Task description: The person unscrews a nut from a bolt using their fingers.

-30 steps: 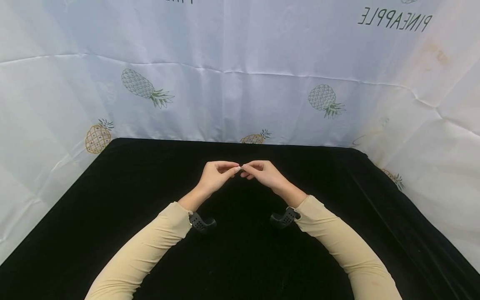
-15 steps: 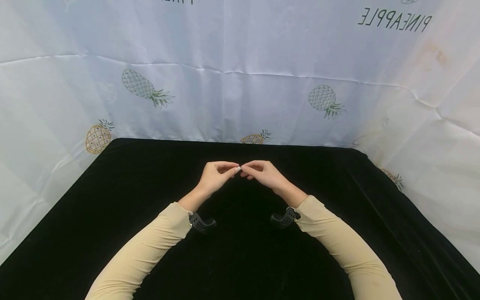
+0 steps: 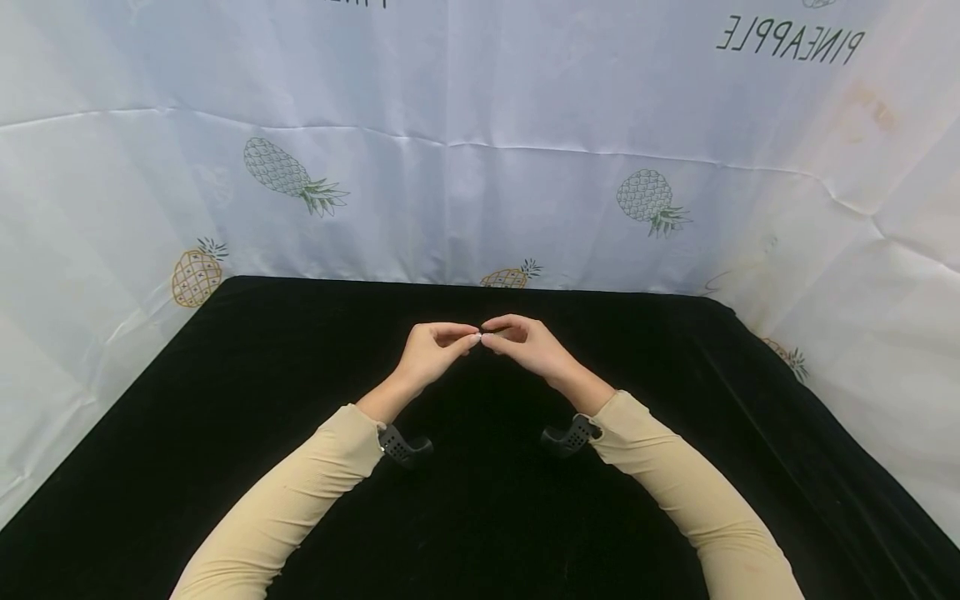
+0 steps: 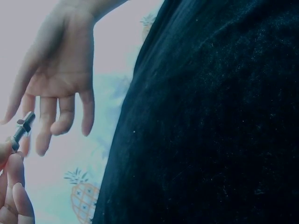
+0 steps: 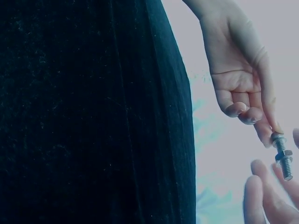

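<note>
Metal shows between the hands: the bolt, its nut partway along the thread, above the bench. The left hand pinches the bolt's head. The right hand has just parted finger and thumb, its grip loosely open, holding nothing, so any turning of the nut seems paused. Fingertips mostly hide the bolt from the head view; a pineapple-print curtain hangs behind
</note>
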The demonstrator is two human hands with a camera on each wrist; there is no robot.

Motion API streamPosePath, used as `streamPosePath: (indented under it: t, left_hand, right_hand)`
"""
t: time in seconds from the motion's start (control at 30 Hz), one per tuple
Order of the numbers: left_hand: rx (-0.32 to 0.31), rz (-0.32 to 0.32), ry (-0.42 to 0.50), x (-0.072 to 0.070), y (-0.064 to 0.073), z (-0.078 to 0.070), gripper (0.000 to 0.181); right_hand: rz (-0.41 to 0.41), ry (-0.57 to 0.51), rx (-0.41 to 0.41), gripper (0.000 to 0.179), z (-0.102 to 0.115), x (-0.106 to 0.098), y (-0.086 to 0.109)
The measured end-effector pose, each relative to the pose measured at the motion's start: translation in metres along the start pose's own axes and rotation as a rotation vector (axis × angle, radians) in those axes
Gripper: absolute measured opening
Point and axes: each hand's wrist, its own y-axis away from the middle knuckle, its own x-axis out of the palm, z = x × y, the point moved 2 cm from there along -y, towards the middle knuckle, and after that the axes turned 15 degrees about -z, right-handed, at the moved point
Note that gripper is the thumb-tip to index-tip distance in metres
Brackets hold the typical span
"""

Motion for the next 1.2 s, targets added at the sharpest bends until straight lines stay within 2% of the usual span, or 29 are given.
streamPosePath:
  t: [0.17,0.3,0.43,0.67,0.83,0.97,1.2]
  left_hand:
    - [0.006,-0.005,-0.005,-0.0008,0.0011,-0.0013,0.026]
    - [0.012,-0.006,-0.004,-0.0006,0.0004,-0.0006,0.025]
    - [0.016,-0.005,-0.002,-0.0004,0.0000,-0.0002,0.025]
    - [0.004,-0.004,0.004,-0.0007,0.0007,-0.0003,0.025]
    - [0.034,-0.015,0.011,-0.0001,0.0003,0.0011,0.024]
    - [0.022,-0.007,0.013,0.0001,-0.0001,0.0012,0.025]
    - [0.007,-0.003,-0.001,-0.0002,0.0005,-0.0003,0.026]
  right_hand:
    - [0.004,0.042,0.052,0.036,0.0002,0.0002,-0.0015]
    - [-0.012,0.030,-0.004,0.028,0.0005,-0.0008,-0.0012]
    - [-0.015,0.016,-0.041,0.031,0.0023,-0.0015,0.0001]
    - [0.000,0.037,0.048,0.035,0.0019,-0.0004,-0.0004]
    - [-0.021,0.046,-0.013,0.027,0.0018,-0.0010,-0.0012]
    - [-0.022,0.033,-0.057,0.029,0.0020,-0.0014,-0.0007]
    - [0.004,0.054,0.038,0.035,-0.0012,-0.0004,-0.0014]
